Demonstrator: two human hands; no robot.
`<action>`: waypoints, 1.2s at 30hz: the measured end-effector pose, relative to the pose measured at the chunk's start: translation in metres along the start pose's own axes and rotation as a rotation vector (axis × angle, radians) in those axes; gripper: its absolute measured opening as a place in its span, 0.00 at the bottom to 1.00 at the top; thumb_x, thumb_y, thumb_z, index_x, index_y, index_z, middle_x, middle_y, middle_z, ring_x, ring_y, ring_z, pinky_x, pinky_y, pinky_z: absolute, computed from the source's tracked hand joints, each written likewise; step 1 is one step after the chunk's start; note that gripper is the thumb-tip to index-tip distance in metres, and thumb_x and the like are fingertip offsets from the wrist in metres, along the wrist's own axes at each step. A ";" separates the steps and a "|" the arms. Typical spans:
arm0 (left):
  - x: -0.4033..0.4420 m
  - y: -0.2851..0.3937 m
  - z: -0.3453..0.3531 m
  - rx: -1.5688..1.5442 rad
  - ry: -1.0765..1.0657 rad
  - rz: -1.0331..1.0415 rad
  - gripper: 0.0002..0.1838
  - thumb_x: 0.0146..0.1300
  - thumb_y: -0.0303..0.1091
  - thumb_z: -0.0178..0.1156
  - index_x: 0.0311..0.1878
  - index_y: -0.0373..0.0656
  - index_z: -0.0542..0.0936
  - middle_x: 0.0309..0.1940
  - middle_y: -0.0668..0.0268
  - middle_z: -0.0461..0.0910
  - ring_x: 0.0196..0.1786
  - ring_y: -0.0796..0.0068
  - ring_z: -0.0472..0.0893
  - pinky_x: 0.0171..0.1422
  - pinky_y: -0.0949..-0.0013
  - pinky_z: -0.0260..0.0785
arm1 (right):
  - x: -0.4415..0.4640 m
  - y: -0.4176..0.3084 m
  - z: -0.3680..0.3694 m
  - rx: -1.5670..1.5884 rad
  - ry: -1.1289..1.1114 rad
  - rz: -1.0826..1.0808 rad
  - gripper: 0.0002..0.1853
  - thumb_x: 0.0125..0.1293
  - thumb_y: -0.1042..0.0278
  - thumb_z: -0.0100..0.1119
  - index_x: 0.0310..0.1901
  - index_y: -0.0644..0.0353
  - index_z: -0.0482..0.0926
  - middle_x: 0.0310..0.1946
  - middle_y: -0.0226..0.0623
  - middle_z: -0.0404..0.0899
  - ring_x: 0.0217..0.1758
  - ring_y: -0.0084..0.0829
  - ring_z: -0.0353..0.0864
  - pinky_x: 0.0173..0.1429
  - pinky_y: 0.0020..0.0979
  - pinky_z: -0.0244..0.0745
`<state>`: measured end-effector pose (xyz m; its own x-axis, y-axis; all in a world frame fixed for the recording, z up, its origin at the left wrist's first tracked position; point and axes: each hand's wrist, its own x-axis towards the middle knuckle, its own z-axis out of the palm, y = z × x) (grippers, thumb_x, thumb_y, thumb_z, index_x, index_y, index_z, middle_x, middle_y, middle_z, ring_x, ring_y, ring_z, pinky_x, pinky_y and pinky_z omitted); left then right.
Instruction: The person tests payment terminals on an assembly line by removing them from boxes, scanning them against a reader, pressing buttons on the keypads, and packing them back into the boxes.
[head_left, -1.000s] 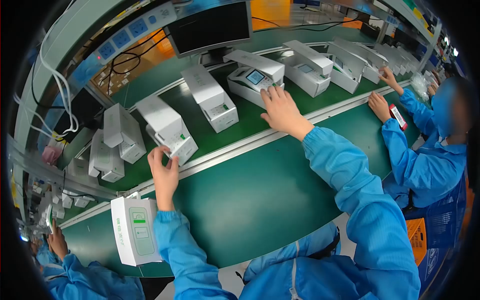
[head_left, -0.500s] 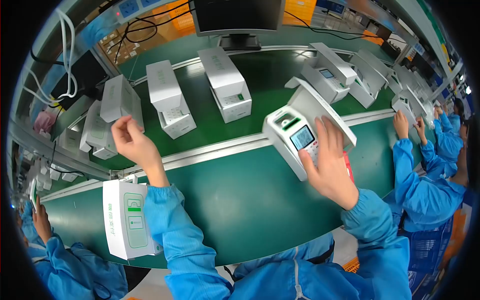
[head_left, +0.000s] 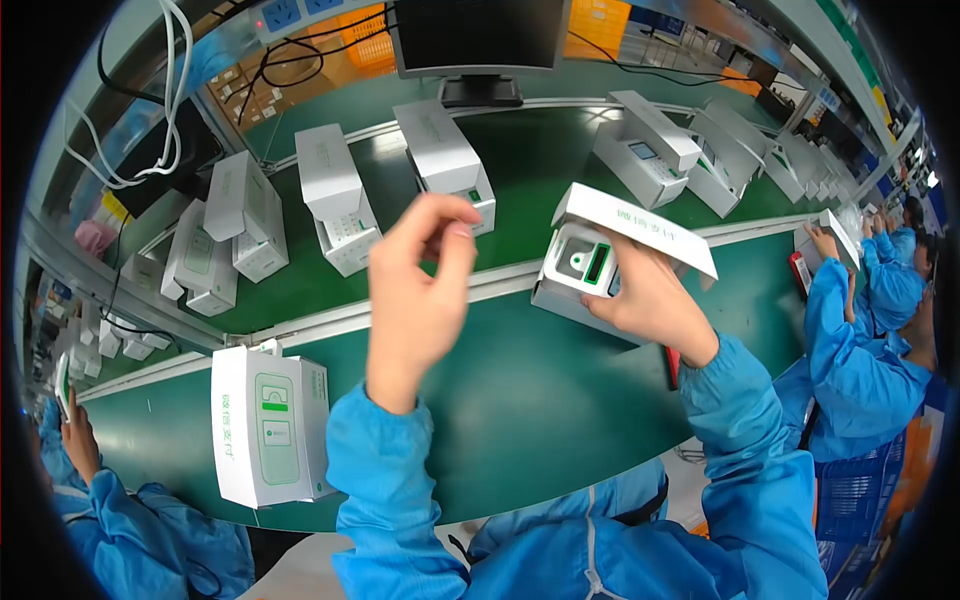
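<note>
My right hand (head_left: pixel 655 300) grips a white payment terminal (head_left: pixel 578 258) inside an open white box (head_left: pixel 560 300). Its thumb presses near the terminal's green-edged slot, while the other fingers are partly hidden under the raised lid (head_left: pixel 640 222). The terminal's screen and keys are covered by the hand. My left hand (head_left: pixel 420 290) is in the air over the bench, fingers loosely curled with a small gap at the thumb, and nothing shows in it. To its left, a white carton with green print (head_left: pixel 270 425) stands near the bench edge.
Several open white boxes (head_left: pixel 335 200) line the green conveyor (head_left: pixel 540 170) behind a metal rail (head_left: pixel 470 292). A monitor (head_left: pixel 480 35) stands beyond. A red item (head_left: pixel 672 365) lies beside my right wrist. Co-workers in blue sleeves (head_left: pixel 835 330) sit at both sides.
My left hand has moved right, from above the carton to mid-bench. My right hand has closed from a spread palm onto the terminal, and the box lid has tipped down over my fingers.
</note>
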<state>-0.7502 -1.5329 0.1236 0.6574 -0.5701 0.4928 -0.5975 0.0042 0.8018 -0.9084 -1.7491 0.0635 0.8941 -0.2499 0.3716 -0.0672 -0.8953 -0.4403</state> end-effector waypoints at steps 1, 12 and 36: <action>-0.004 0.002 0.008 0.027 -0.024 -0.012 0.07 0.75 0.28 0.58 0.47 0.37 0.83 0.34 0.69 0.82 0.37 0.81 0.80 0.43 0.74 0.71 | 0.002 -0.006 -0.005 0.073 0.064 0.022 0.44 0.52 0.66 0.79 0.70 0.68 0.68 0.67 0.60 0.69 0.68 0.62 0.73 0.73 0.49 0.70; -0.015 0.027 0.043 -0.329 -0.442 -0.092 0.44 0.75 0.30 0.50 0.84 0.36 0.35 0.77 0.35 0.61 0.79 0.41 0.69 0.81 0.55 0.61 | 0.076 -0.092 -0.016 1.140 0.582 0.117 0.42 0.63 0.59 0.83 0.68 0.67 0.63 0.52 0.44 0.81 0.50 0.28 0.86 0.51 0.29 0.86; 0.000 0.057 0.025 -0.657 -0.523 -0.330 0.55 0.64 0.16 0.53 0.84 0.41 0.27 0.74 0.47 0.64 0.62 0.56 0.84 0.66 0.55 0.80 | 0.055 -0.061 -0.049 1.418 0.047 -0.038 0.63 0.49 0.69 0.61 0.87 0.61 0.37 0.83 0.47 0.55 0.85 0.39 0.59 0.85 0.36 0.57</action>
<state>-0.7955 -1.5538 0.1606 0.3601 -0.9258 0.1150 0.0728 0.1508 0.9859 -0.8768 -1.7265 0.1511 0.8682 -0.2715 0.4153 0.4752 0.2140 -0.8535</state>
